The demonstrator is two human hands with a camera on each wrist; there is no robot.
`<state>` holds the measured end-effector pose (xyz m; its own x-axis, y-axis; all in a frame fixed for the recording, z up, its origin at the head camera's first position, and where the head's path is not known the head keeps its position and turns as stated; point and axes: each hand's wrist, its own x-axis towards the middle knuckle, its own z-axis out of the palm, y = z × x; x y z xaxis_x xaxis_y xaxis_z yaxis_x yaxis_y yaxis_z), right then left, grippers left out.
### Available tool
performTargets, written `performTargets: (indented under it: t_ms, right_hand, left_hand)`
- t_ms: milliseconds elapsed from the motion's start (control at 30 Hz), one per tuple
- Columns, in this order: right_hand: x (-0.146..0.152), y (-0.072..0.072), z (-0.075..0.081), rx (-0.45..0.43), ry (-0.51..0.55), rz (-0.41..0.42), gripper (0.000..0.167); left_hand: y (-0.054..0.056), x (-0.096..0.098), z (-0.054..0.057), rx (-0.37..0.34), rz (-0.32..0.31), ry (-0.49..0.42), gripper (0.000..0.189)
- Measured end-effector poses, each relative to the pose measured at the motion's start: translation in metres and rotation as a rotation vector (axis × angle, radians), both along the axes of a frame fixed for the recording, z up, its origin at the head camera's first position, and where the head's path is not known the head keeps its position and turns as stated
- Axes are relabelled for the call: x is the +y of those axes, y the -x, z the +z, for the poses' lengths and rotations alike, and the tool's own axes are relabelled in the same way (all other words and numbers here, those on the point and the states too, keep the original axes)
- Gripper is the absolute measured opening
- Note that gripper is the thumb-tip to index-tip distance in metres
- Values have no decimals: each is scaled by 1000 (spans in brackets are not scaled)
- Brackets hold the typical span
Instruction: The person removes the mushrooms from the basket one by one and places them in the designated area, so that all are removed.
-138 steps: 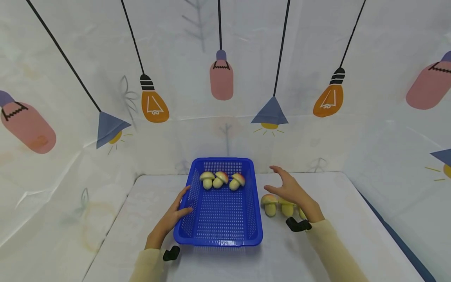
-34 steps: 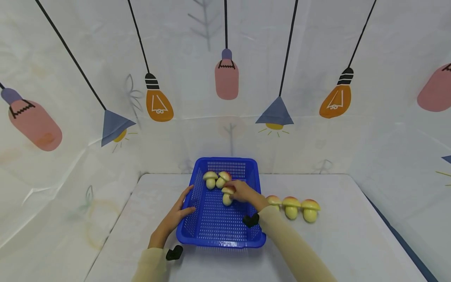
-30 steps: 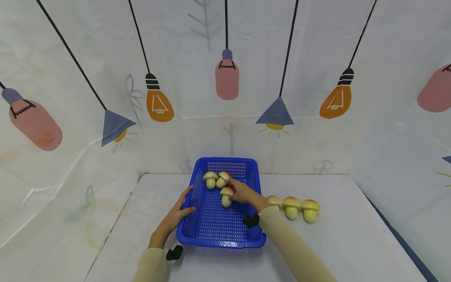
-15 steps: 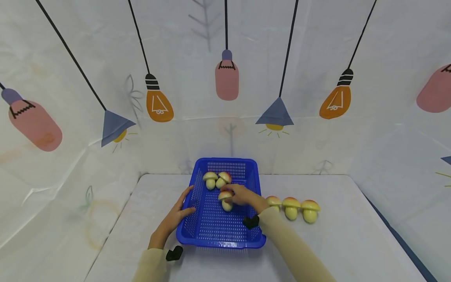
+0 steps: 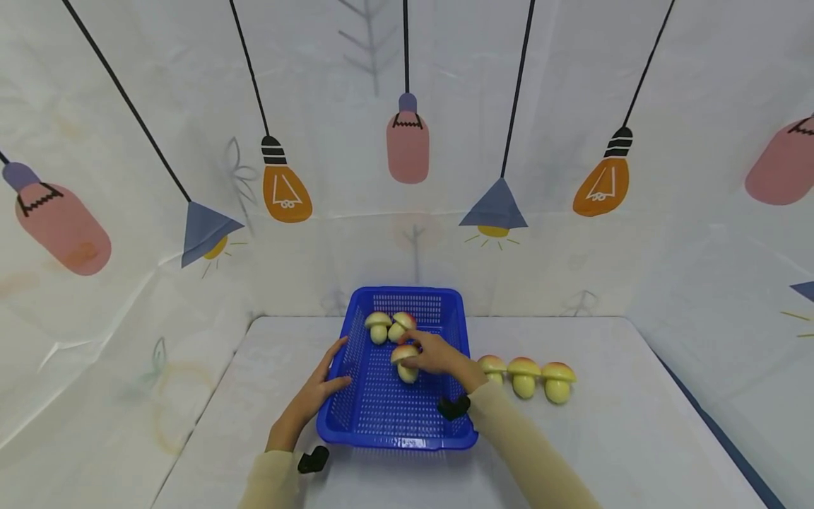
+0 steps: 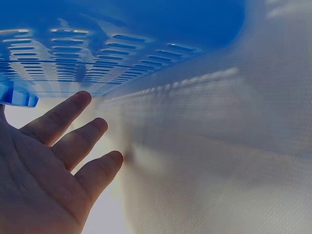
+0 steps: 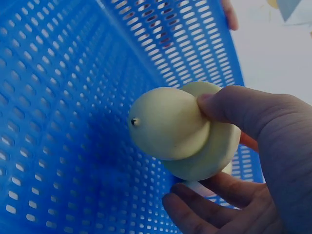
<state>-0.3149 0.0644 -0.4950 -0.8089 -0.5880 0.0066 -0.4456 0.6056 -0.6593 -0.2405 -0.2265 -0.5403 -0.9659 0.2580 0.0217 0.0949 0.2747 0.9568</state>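
My right hand (image 5: 435, 353) pinches a toy mushroom (image 5: 405, 364) inside the blue perforated basket (image 5: 397, 444). In the right wrist view its pale bulbous stem (image 7: 168, 122) faces the camera, and the thumb presses where stem and cap meet. Two more mushrooms, one pale-capped (image 5: 379, 327) and one red-tinged (image 5: 402, 325), lie side by side towards the back of the basket. At the basket's left side my left hand (image 5: 311, 392) rests on the rim with thumb and fingers spread. The left wrist view shows three of its fingers (image 6: 80, 139) extended just below the slotted blue wall.
Right of the basket, three mushrooms (image 5: 524, 377) stand in a row on the white table (image 5: 591, 452), the nearest partly behind the right wrist. A white wall sheet (image 5: 356, 247) printed with lamps rises behind the table.
The rightmost mushroom in the basket has left its place at the back; my right hand came in from the table side and shifted the held mushroom slightly left and nearer. The left hand stays put.
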Motion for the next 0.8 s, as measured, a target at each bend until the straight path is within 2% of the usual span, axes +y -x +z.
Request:
performTargets:
  t_ms: [200, 433, 600, 800]
  right_hand:
    - [2, -8, 6, 19, 112, -41, 43]
    - [7, -21, 14, 40, 187, -156, 43]
    - [15, -32, 17, 19, 248, -150, 41]
    - [24, -45, 21, 48, 302, -186, 39]
  left_hand:
    - [0, 0, 0, -20, 17, -2, 78]
    - [1, 1, 0, -16, 7, 0, 78]
    - [0, 1, -1, -16, 23, 12, 79]
    - [-1, 1, 1, -16, 31, 11, 79]
